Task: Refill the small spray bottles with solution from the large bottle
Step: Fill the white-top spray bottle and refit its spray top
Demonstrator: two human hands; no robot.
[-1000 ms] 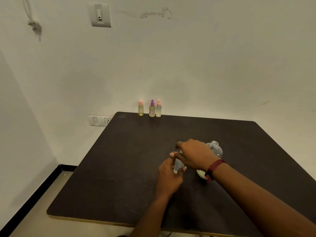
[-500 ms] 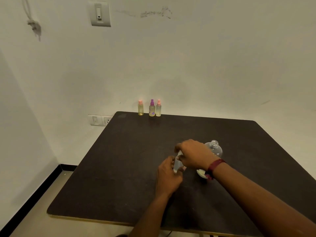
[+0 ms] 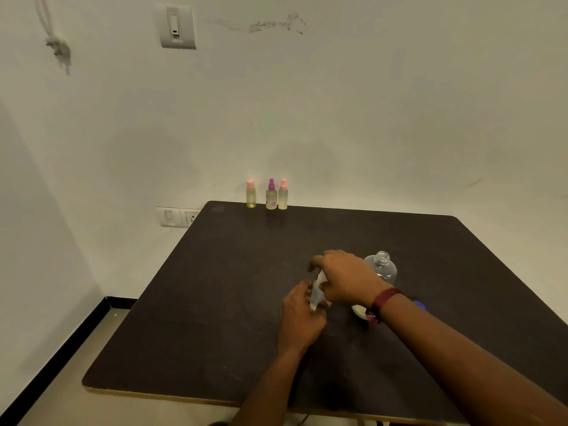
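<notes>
Small spray bottle sits at the middle of the table, my left hand gripping its body, right hand pinching its top. Large bottle is uncapped at 2 o'clock; three capped spray bottles at 12 look done.

The right hand is covering the top of the small clear bottle, and the left hand is hiding its base. At centre right, the wrist is blocking the lower part of the large bottle, a white object and a blue object. The table is running off the right edge.
</notes>
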